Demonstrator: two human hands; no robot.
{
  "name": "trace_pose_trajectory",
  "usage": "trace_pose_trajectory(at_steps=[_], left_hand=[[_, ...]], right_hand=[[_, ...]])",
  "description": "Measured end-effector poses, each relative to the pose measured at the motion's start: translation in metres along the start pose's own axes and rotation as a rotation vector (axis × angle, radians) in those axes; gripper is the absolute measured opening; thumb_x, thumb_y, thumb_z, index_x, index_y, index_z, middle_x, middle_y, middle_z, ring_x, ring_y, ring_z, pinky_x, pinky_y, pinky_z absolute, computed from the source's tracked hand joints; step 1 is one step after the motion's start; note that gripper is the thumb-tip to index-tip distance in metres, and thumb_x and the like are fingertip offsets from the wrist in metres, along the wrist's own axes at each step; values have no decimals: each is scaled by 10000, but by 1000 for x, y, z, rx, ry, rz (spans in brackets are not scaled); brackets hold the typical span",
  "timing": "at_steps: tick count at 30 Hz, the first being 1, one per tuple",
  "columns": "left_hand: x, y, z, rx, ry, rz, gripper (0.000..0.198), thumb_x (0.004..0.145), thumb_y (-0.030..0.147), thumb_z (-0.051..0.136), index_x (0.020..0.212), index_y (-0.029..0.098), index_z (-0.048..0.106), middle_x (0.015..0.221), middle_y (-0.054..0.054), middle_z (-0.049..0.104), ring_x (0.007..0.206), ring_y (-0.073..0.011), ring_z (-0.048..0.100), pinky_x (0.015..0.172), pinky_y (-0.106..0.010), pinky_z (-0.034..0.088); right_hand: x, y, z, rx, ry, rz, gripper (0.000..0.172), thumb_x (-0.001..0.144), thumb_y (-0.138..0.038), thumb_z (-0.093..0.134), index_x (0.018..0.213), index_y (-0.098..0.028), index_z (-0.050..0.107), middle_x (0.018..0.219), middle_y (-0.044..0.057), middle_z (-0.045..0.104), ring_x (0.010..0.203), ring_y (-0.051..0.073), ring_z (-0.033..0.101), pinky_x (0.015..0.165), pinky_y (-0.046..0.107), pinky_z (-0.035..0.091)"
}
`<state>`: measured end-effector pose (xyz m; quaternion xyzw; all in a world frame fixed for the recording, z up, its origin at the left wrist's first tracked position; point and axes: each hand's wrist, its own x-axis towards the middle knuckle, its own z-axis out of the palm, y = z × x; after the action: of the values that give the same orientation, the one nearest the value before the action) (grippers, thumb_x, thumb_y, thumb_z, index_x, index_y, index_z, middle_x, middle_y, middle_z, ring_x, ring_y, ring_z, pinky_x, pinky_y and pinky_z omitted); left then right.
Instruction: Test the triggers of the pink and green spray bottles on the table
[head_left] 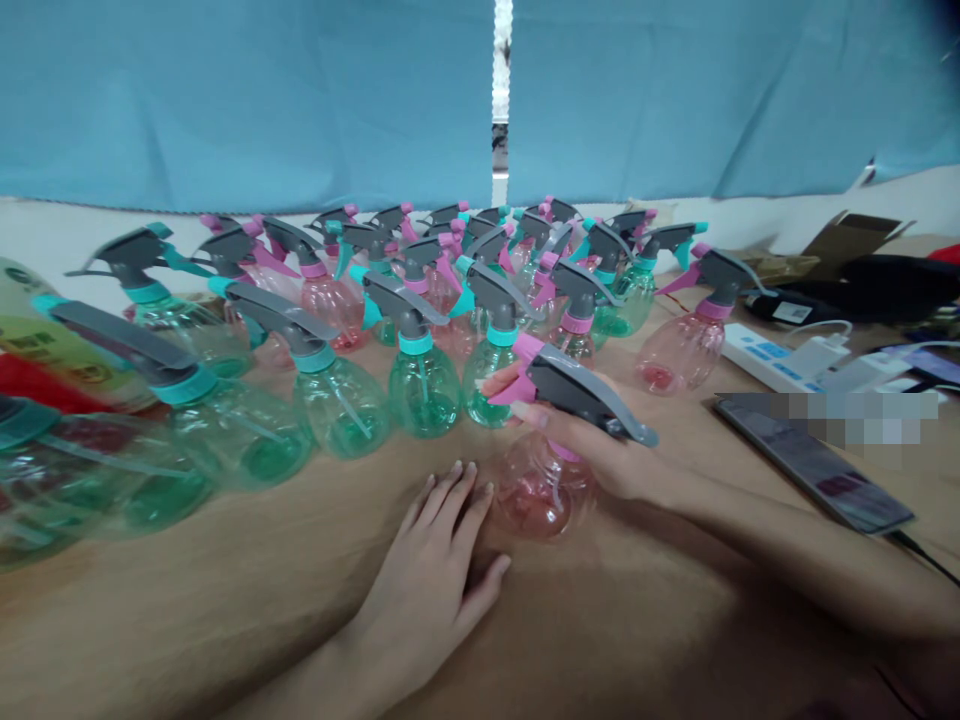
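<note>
A clear pink spray bottle (541, 490) with a grey and pink trigger head stands on the wooden table in front of me. Wrapped around its neck just under the trigger is my right hand (592, 445), its fingers partly hidden behind the head. My left hand (431, 560) lies flat on the table to the left of that bottle, fingers spread and holding nothing. Close behind the hands are green spray bottles, among them one (424, 390) with a turquoise collar and another (341, 405) further left.
Several more pink and green spray bottles crowd the table's back and left. At right lie a phone (817, 465) with a cable and a white power strip (772, 355) with plugs. A cardboard box (855, 245) sits behind them; a blue curtain (300, 100) hangs at the back.
</note>
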<state>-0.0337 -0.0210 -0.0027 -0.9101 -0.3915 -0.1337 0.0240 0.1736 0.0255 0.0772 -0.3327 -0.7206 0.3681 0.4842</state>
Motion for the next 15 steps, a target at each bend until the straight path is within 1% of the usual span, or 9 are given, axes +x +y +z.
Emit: trace_pose_trajectory(at_steps=[4, 9, 12, 15], left_hand=[[0, 0, 1, -3, 11, -2, 492, 910, 368, 512, 1318, 97, 471, 1408, -187, 459, 1302, -336, 416, 1030, -527, 375], [0, 1, 0, -10, 18, 3, 500, 897, 351, 544, 1312, 79, 486, 1400, -195, 464, 1296, -343, 420, 1048, -510, 358], [0, 1, 0, 4, 19, 9, 506, 897, 347, 549, 1319, 79, 477, 1404, -196, 460, 1294, -344, 420, 1040, -519, 364], [0, 1, 0, 3, 12, 2, 501, 901, 351, 542, 1322, 89, 471, 1415, -189, 450, 1304, -338, 411, 1037, -519, 367]], right_hand=[[1, -3, 0, -6, -4, 3, 151, 876, -348, 563, 969, -247, 626, 931, 4, 655, 826, 165, 612, 807, 334, 482], [1, -3, 1, 17, -2, -2, 160, 865, -350, 583, 975, -243, 627, 973, 9, 657, 873, 171, 619, 791, 324, 490], [1, 0, 0, -12, 5, -7, 153, 871, -362, 576, 956, -243, 620, 892, -6, 652, 805, 166, 615, 793, 333, 493], [1, 0, -2, -91, 16, 8, 138, 857, -367, 597, 896, -239, 629, 783, -20, 632, 724, 161, 603, 749, 317, 502]])
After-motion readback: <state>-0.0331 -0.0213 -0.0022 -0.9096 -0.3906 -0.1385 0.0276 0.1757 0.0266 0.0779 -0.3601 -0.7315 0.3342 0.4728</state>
